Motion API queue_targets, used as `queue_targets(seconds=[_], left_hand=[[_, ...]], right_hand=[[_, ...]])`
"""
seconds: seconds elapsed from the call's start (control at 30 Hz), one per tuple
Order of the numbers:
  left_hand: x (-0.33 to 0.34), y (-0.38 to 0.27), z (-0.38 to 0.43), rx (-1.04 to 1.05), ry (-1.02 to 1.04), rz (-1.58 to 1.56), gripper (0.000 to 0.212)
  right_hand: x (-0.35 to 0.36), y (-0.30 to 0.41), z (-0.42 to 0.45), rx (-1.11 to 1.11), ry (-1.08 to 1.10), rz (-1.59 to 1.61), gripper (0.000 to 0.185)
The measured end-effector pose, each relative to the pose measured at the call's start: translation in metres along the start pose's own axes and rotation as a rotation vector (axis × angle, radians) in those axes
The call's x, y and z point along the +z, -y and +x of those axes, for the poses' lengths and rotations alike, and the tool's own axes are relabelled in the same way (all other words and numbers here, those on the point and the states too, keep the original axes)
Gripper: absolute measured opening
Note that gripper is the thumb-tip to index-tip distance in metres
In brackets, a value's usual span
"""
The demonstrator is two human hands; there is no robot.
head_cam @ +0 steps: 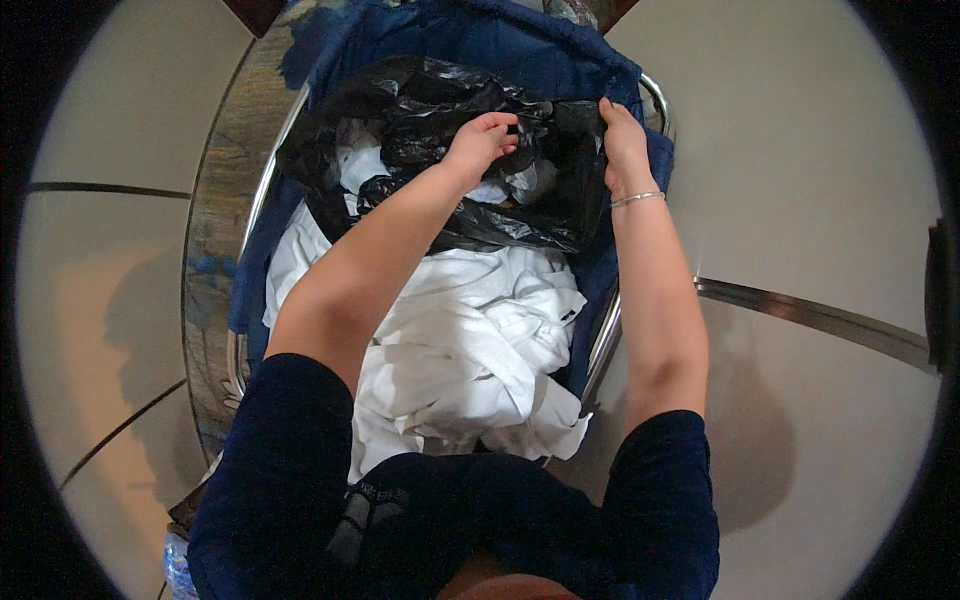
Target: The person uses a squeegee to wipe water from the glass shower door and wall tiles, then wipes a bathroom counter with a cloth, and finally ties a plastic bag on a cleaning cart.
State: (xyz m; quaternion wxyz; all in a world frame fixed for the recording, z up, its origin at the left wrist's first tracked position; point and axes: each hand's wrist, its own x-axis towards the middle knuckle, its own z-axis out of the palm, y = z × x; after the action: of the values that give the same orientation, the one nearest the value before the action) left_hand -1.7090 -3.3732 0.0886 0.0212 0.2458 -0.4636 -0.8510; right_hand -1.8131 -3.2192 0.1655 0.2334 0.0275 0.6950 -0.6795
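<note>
A black plastic bag lies spread wide at the far end of a blue fabric laundry cart with a chromed tube frame. Whitish items show inside the bag. My right hand, a bangle at its wrist, pinches the bag's right edge near the cart's side. Over the middle of the bag is my left hand, its fingers curled; whether it grips any plastic cannot be seen. Crumpled white linens fill the near part of the cart, between my forearms and against my dark shirt.
Pale wall panels with dark seams rise on both sides. A patterned carpet strip runs along the cart's left side. At the lower left lies something wrapped in clear bluish plastic.
</note>
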Motion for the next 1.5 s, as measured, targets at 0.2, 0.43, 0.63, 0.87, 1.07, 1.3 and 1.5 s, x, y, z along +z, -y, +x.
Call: queue_targets(seconds=[0.2,0.43,0.63,0.87,1.07,1.3,1.5], left_hand=[[0.013,0.031,0.023,0.050,-0.148,0.144,0.018],[0.009,0.029,0.028,0.172,-0.386,0.649,0.031],[-0.002,0.002,0.014,0.293,-0.182,1.085,0.044],[-0.042,-0.012,0.024,0.364,-0.049,0.993,0.034],[-0.036,-0.019,0.018,0.153,0.031,0.772,0.029],[-0.060,-0.016,0.037,0.172,0.127,0.622,0.018],[-0.067,-0.024,0.027,0.276,0.084,0.781,0.024]], right_hand=[[0.001,-0.011,-0.006,0.118,0.093,0.150,0.026],[-0.001,-0.022,-0.003,0.058,0.058,0.145,0.023],[-0.037,-0.033,0.026,-0.408,-0.259,-0.388,0.019],[-0.011,-0.028,0.015,-0.412,0.155,-0.438,0.035],[0.001,-0.010,0.001,-0.497,0.135,-1.359,0.034],[0.029,-0.003,0.006,-0.913,-0.023,-1.297,0.026],[0.035,-0.019,0.008,-0.549,0.139,-1.203,0.037]])
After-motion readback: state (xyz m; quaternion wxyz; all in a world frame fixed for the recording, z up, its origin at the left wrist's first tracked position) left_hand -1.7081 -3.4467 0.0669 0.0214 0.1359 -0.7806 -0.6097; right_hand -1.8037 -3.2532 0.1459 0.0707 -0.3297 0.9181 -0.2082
